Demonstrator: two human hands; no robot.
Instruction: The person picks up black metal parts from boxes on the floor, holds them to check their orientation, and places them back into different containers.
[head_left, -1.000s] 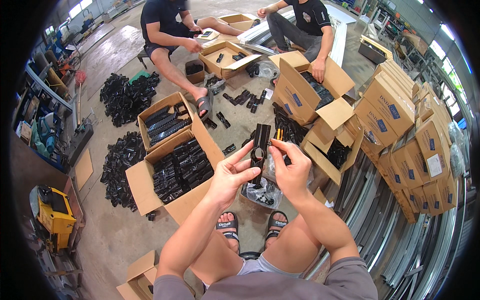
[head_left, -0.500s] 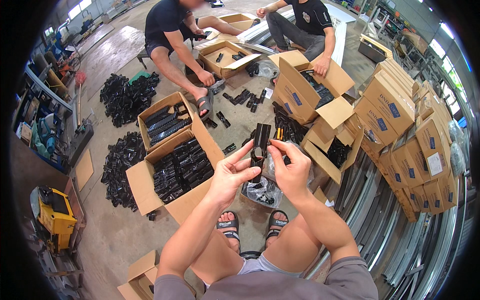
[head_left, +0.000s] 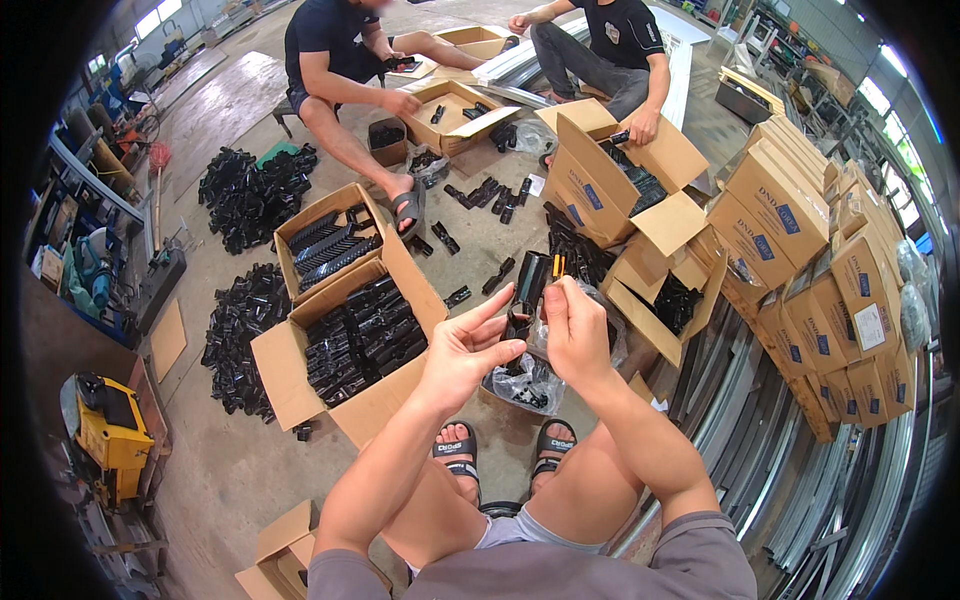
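Note:
In front of my knees, a glossy black channel-shaped part (head_left: 531, 284) stands tilted, its lower end in the fingers of my left hand (head_left: 462, 352). My right hand (head_left: 578, 335) is closed just beside it, around a slim tool with an orange and black end (head_left: 558, 266) that sticks out above the fist. The tool's other end is hidden by my fingers, so its kind does not show. Below both hands is an open box lined with clear plastic (head_left: 527, 386), containing small dark pieces. To the left, a carton (head_left: 386, 398) holds rows of similar black parts.
Heaps of black parts (head_left: 245, 330) lie on the floor at left, beyond a yellow machine (head_left: 108, 430). Stacked cartons (head_left: 775, 215) and long metal profiles (head_left: 735, 410) fill the right. Two co-workers sit ahead; one reaches to an open carton (head_left: 455, 105).
My right fingers have curled in from a pinch to a fist, and the black part has tilted. The left co-worker's hand has risen from the floor to a carton; the other's lifts a black part.

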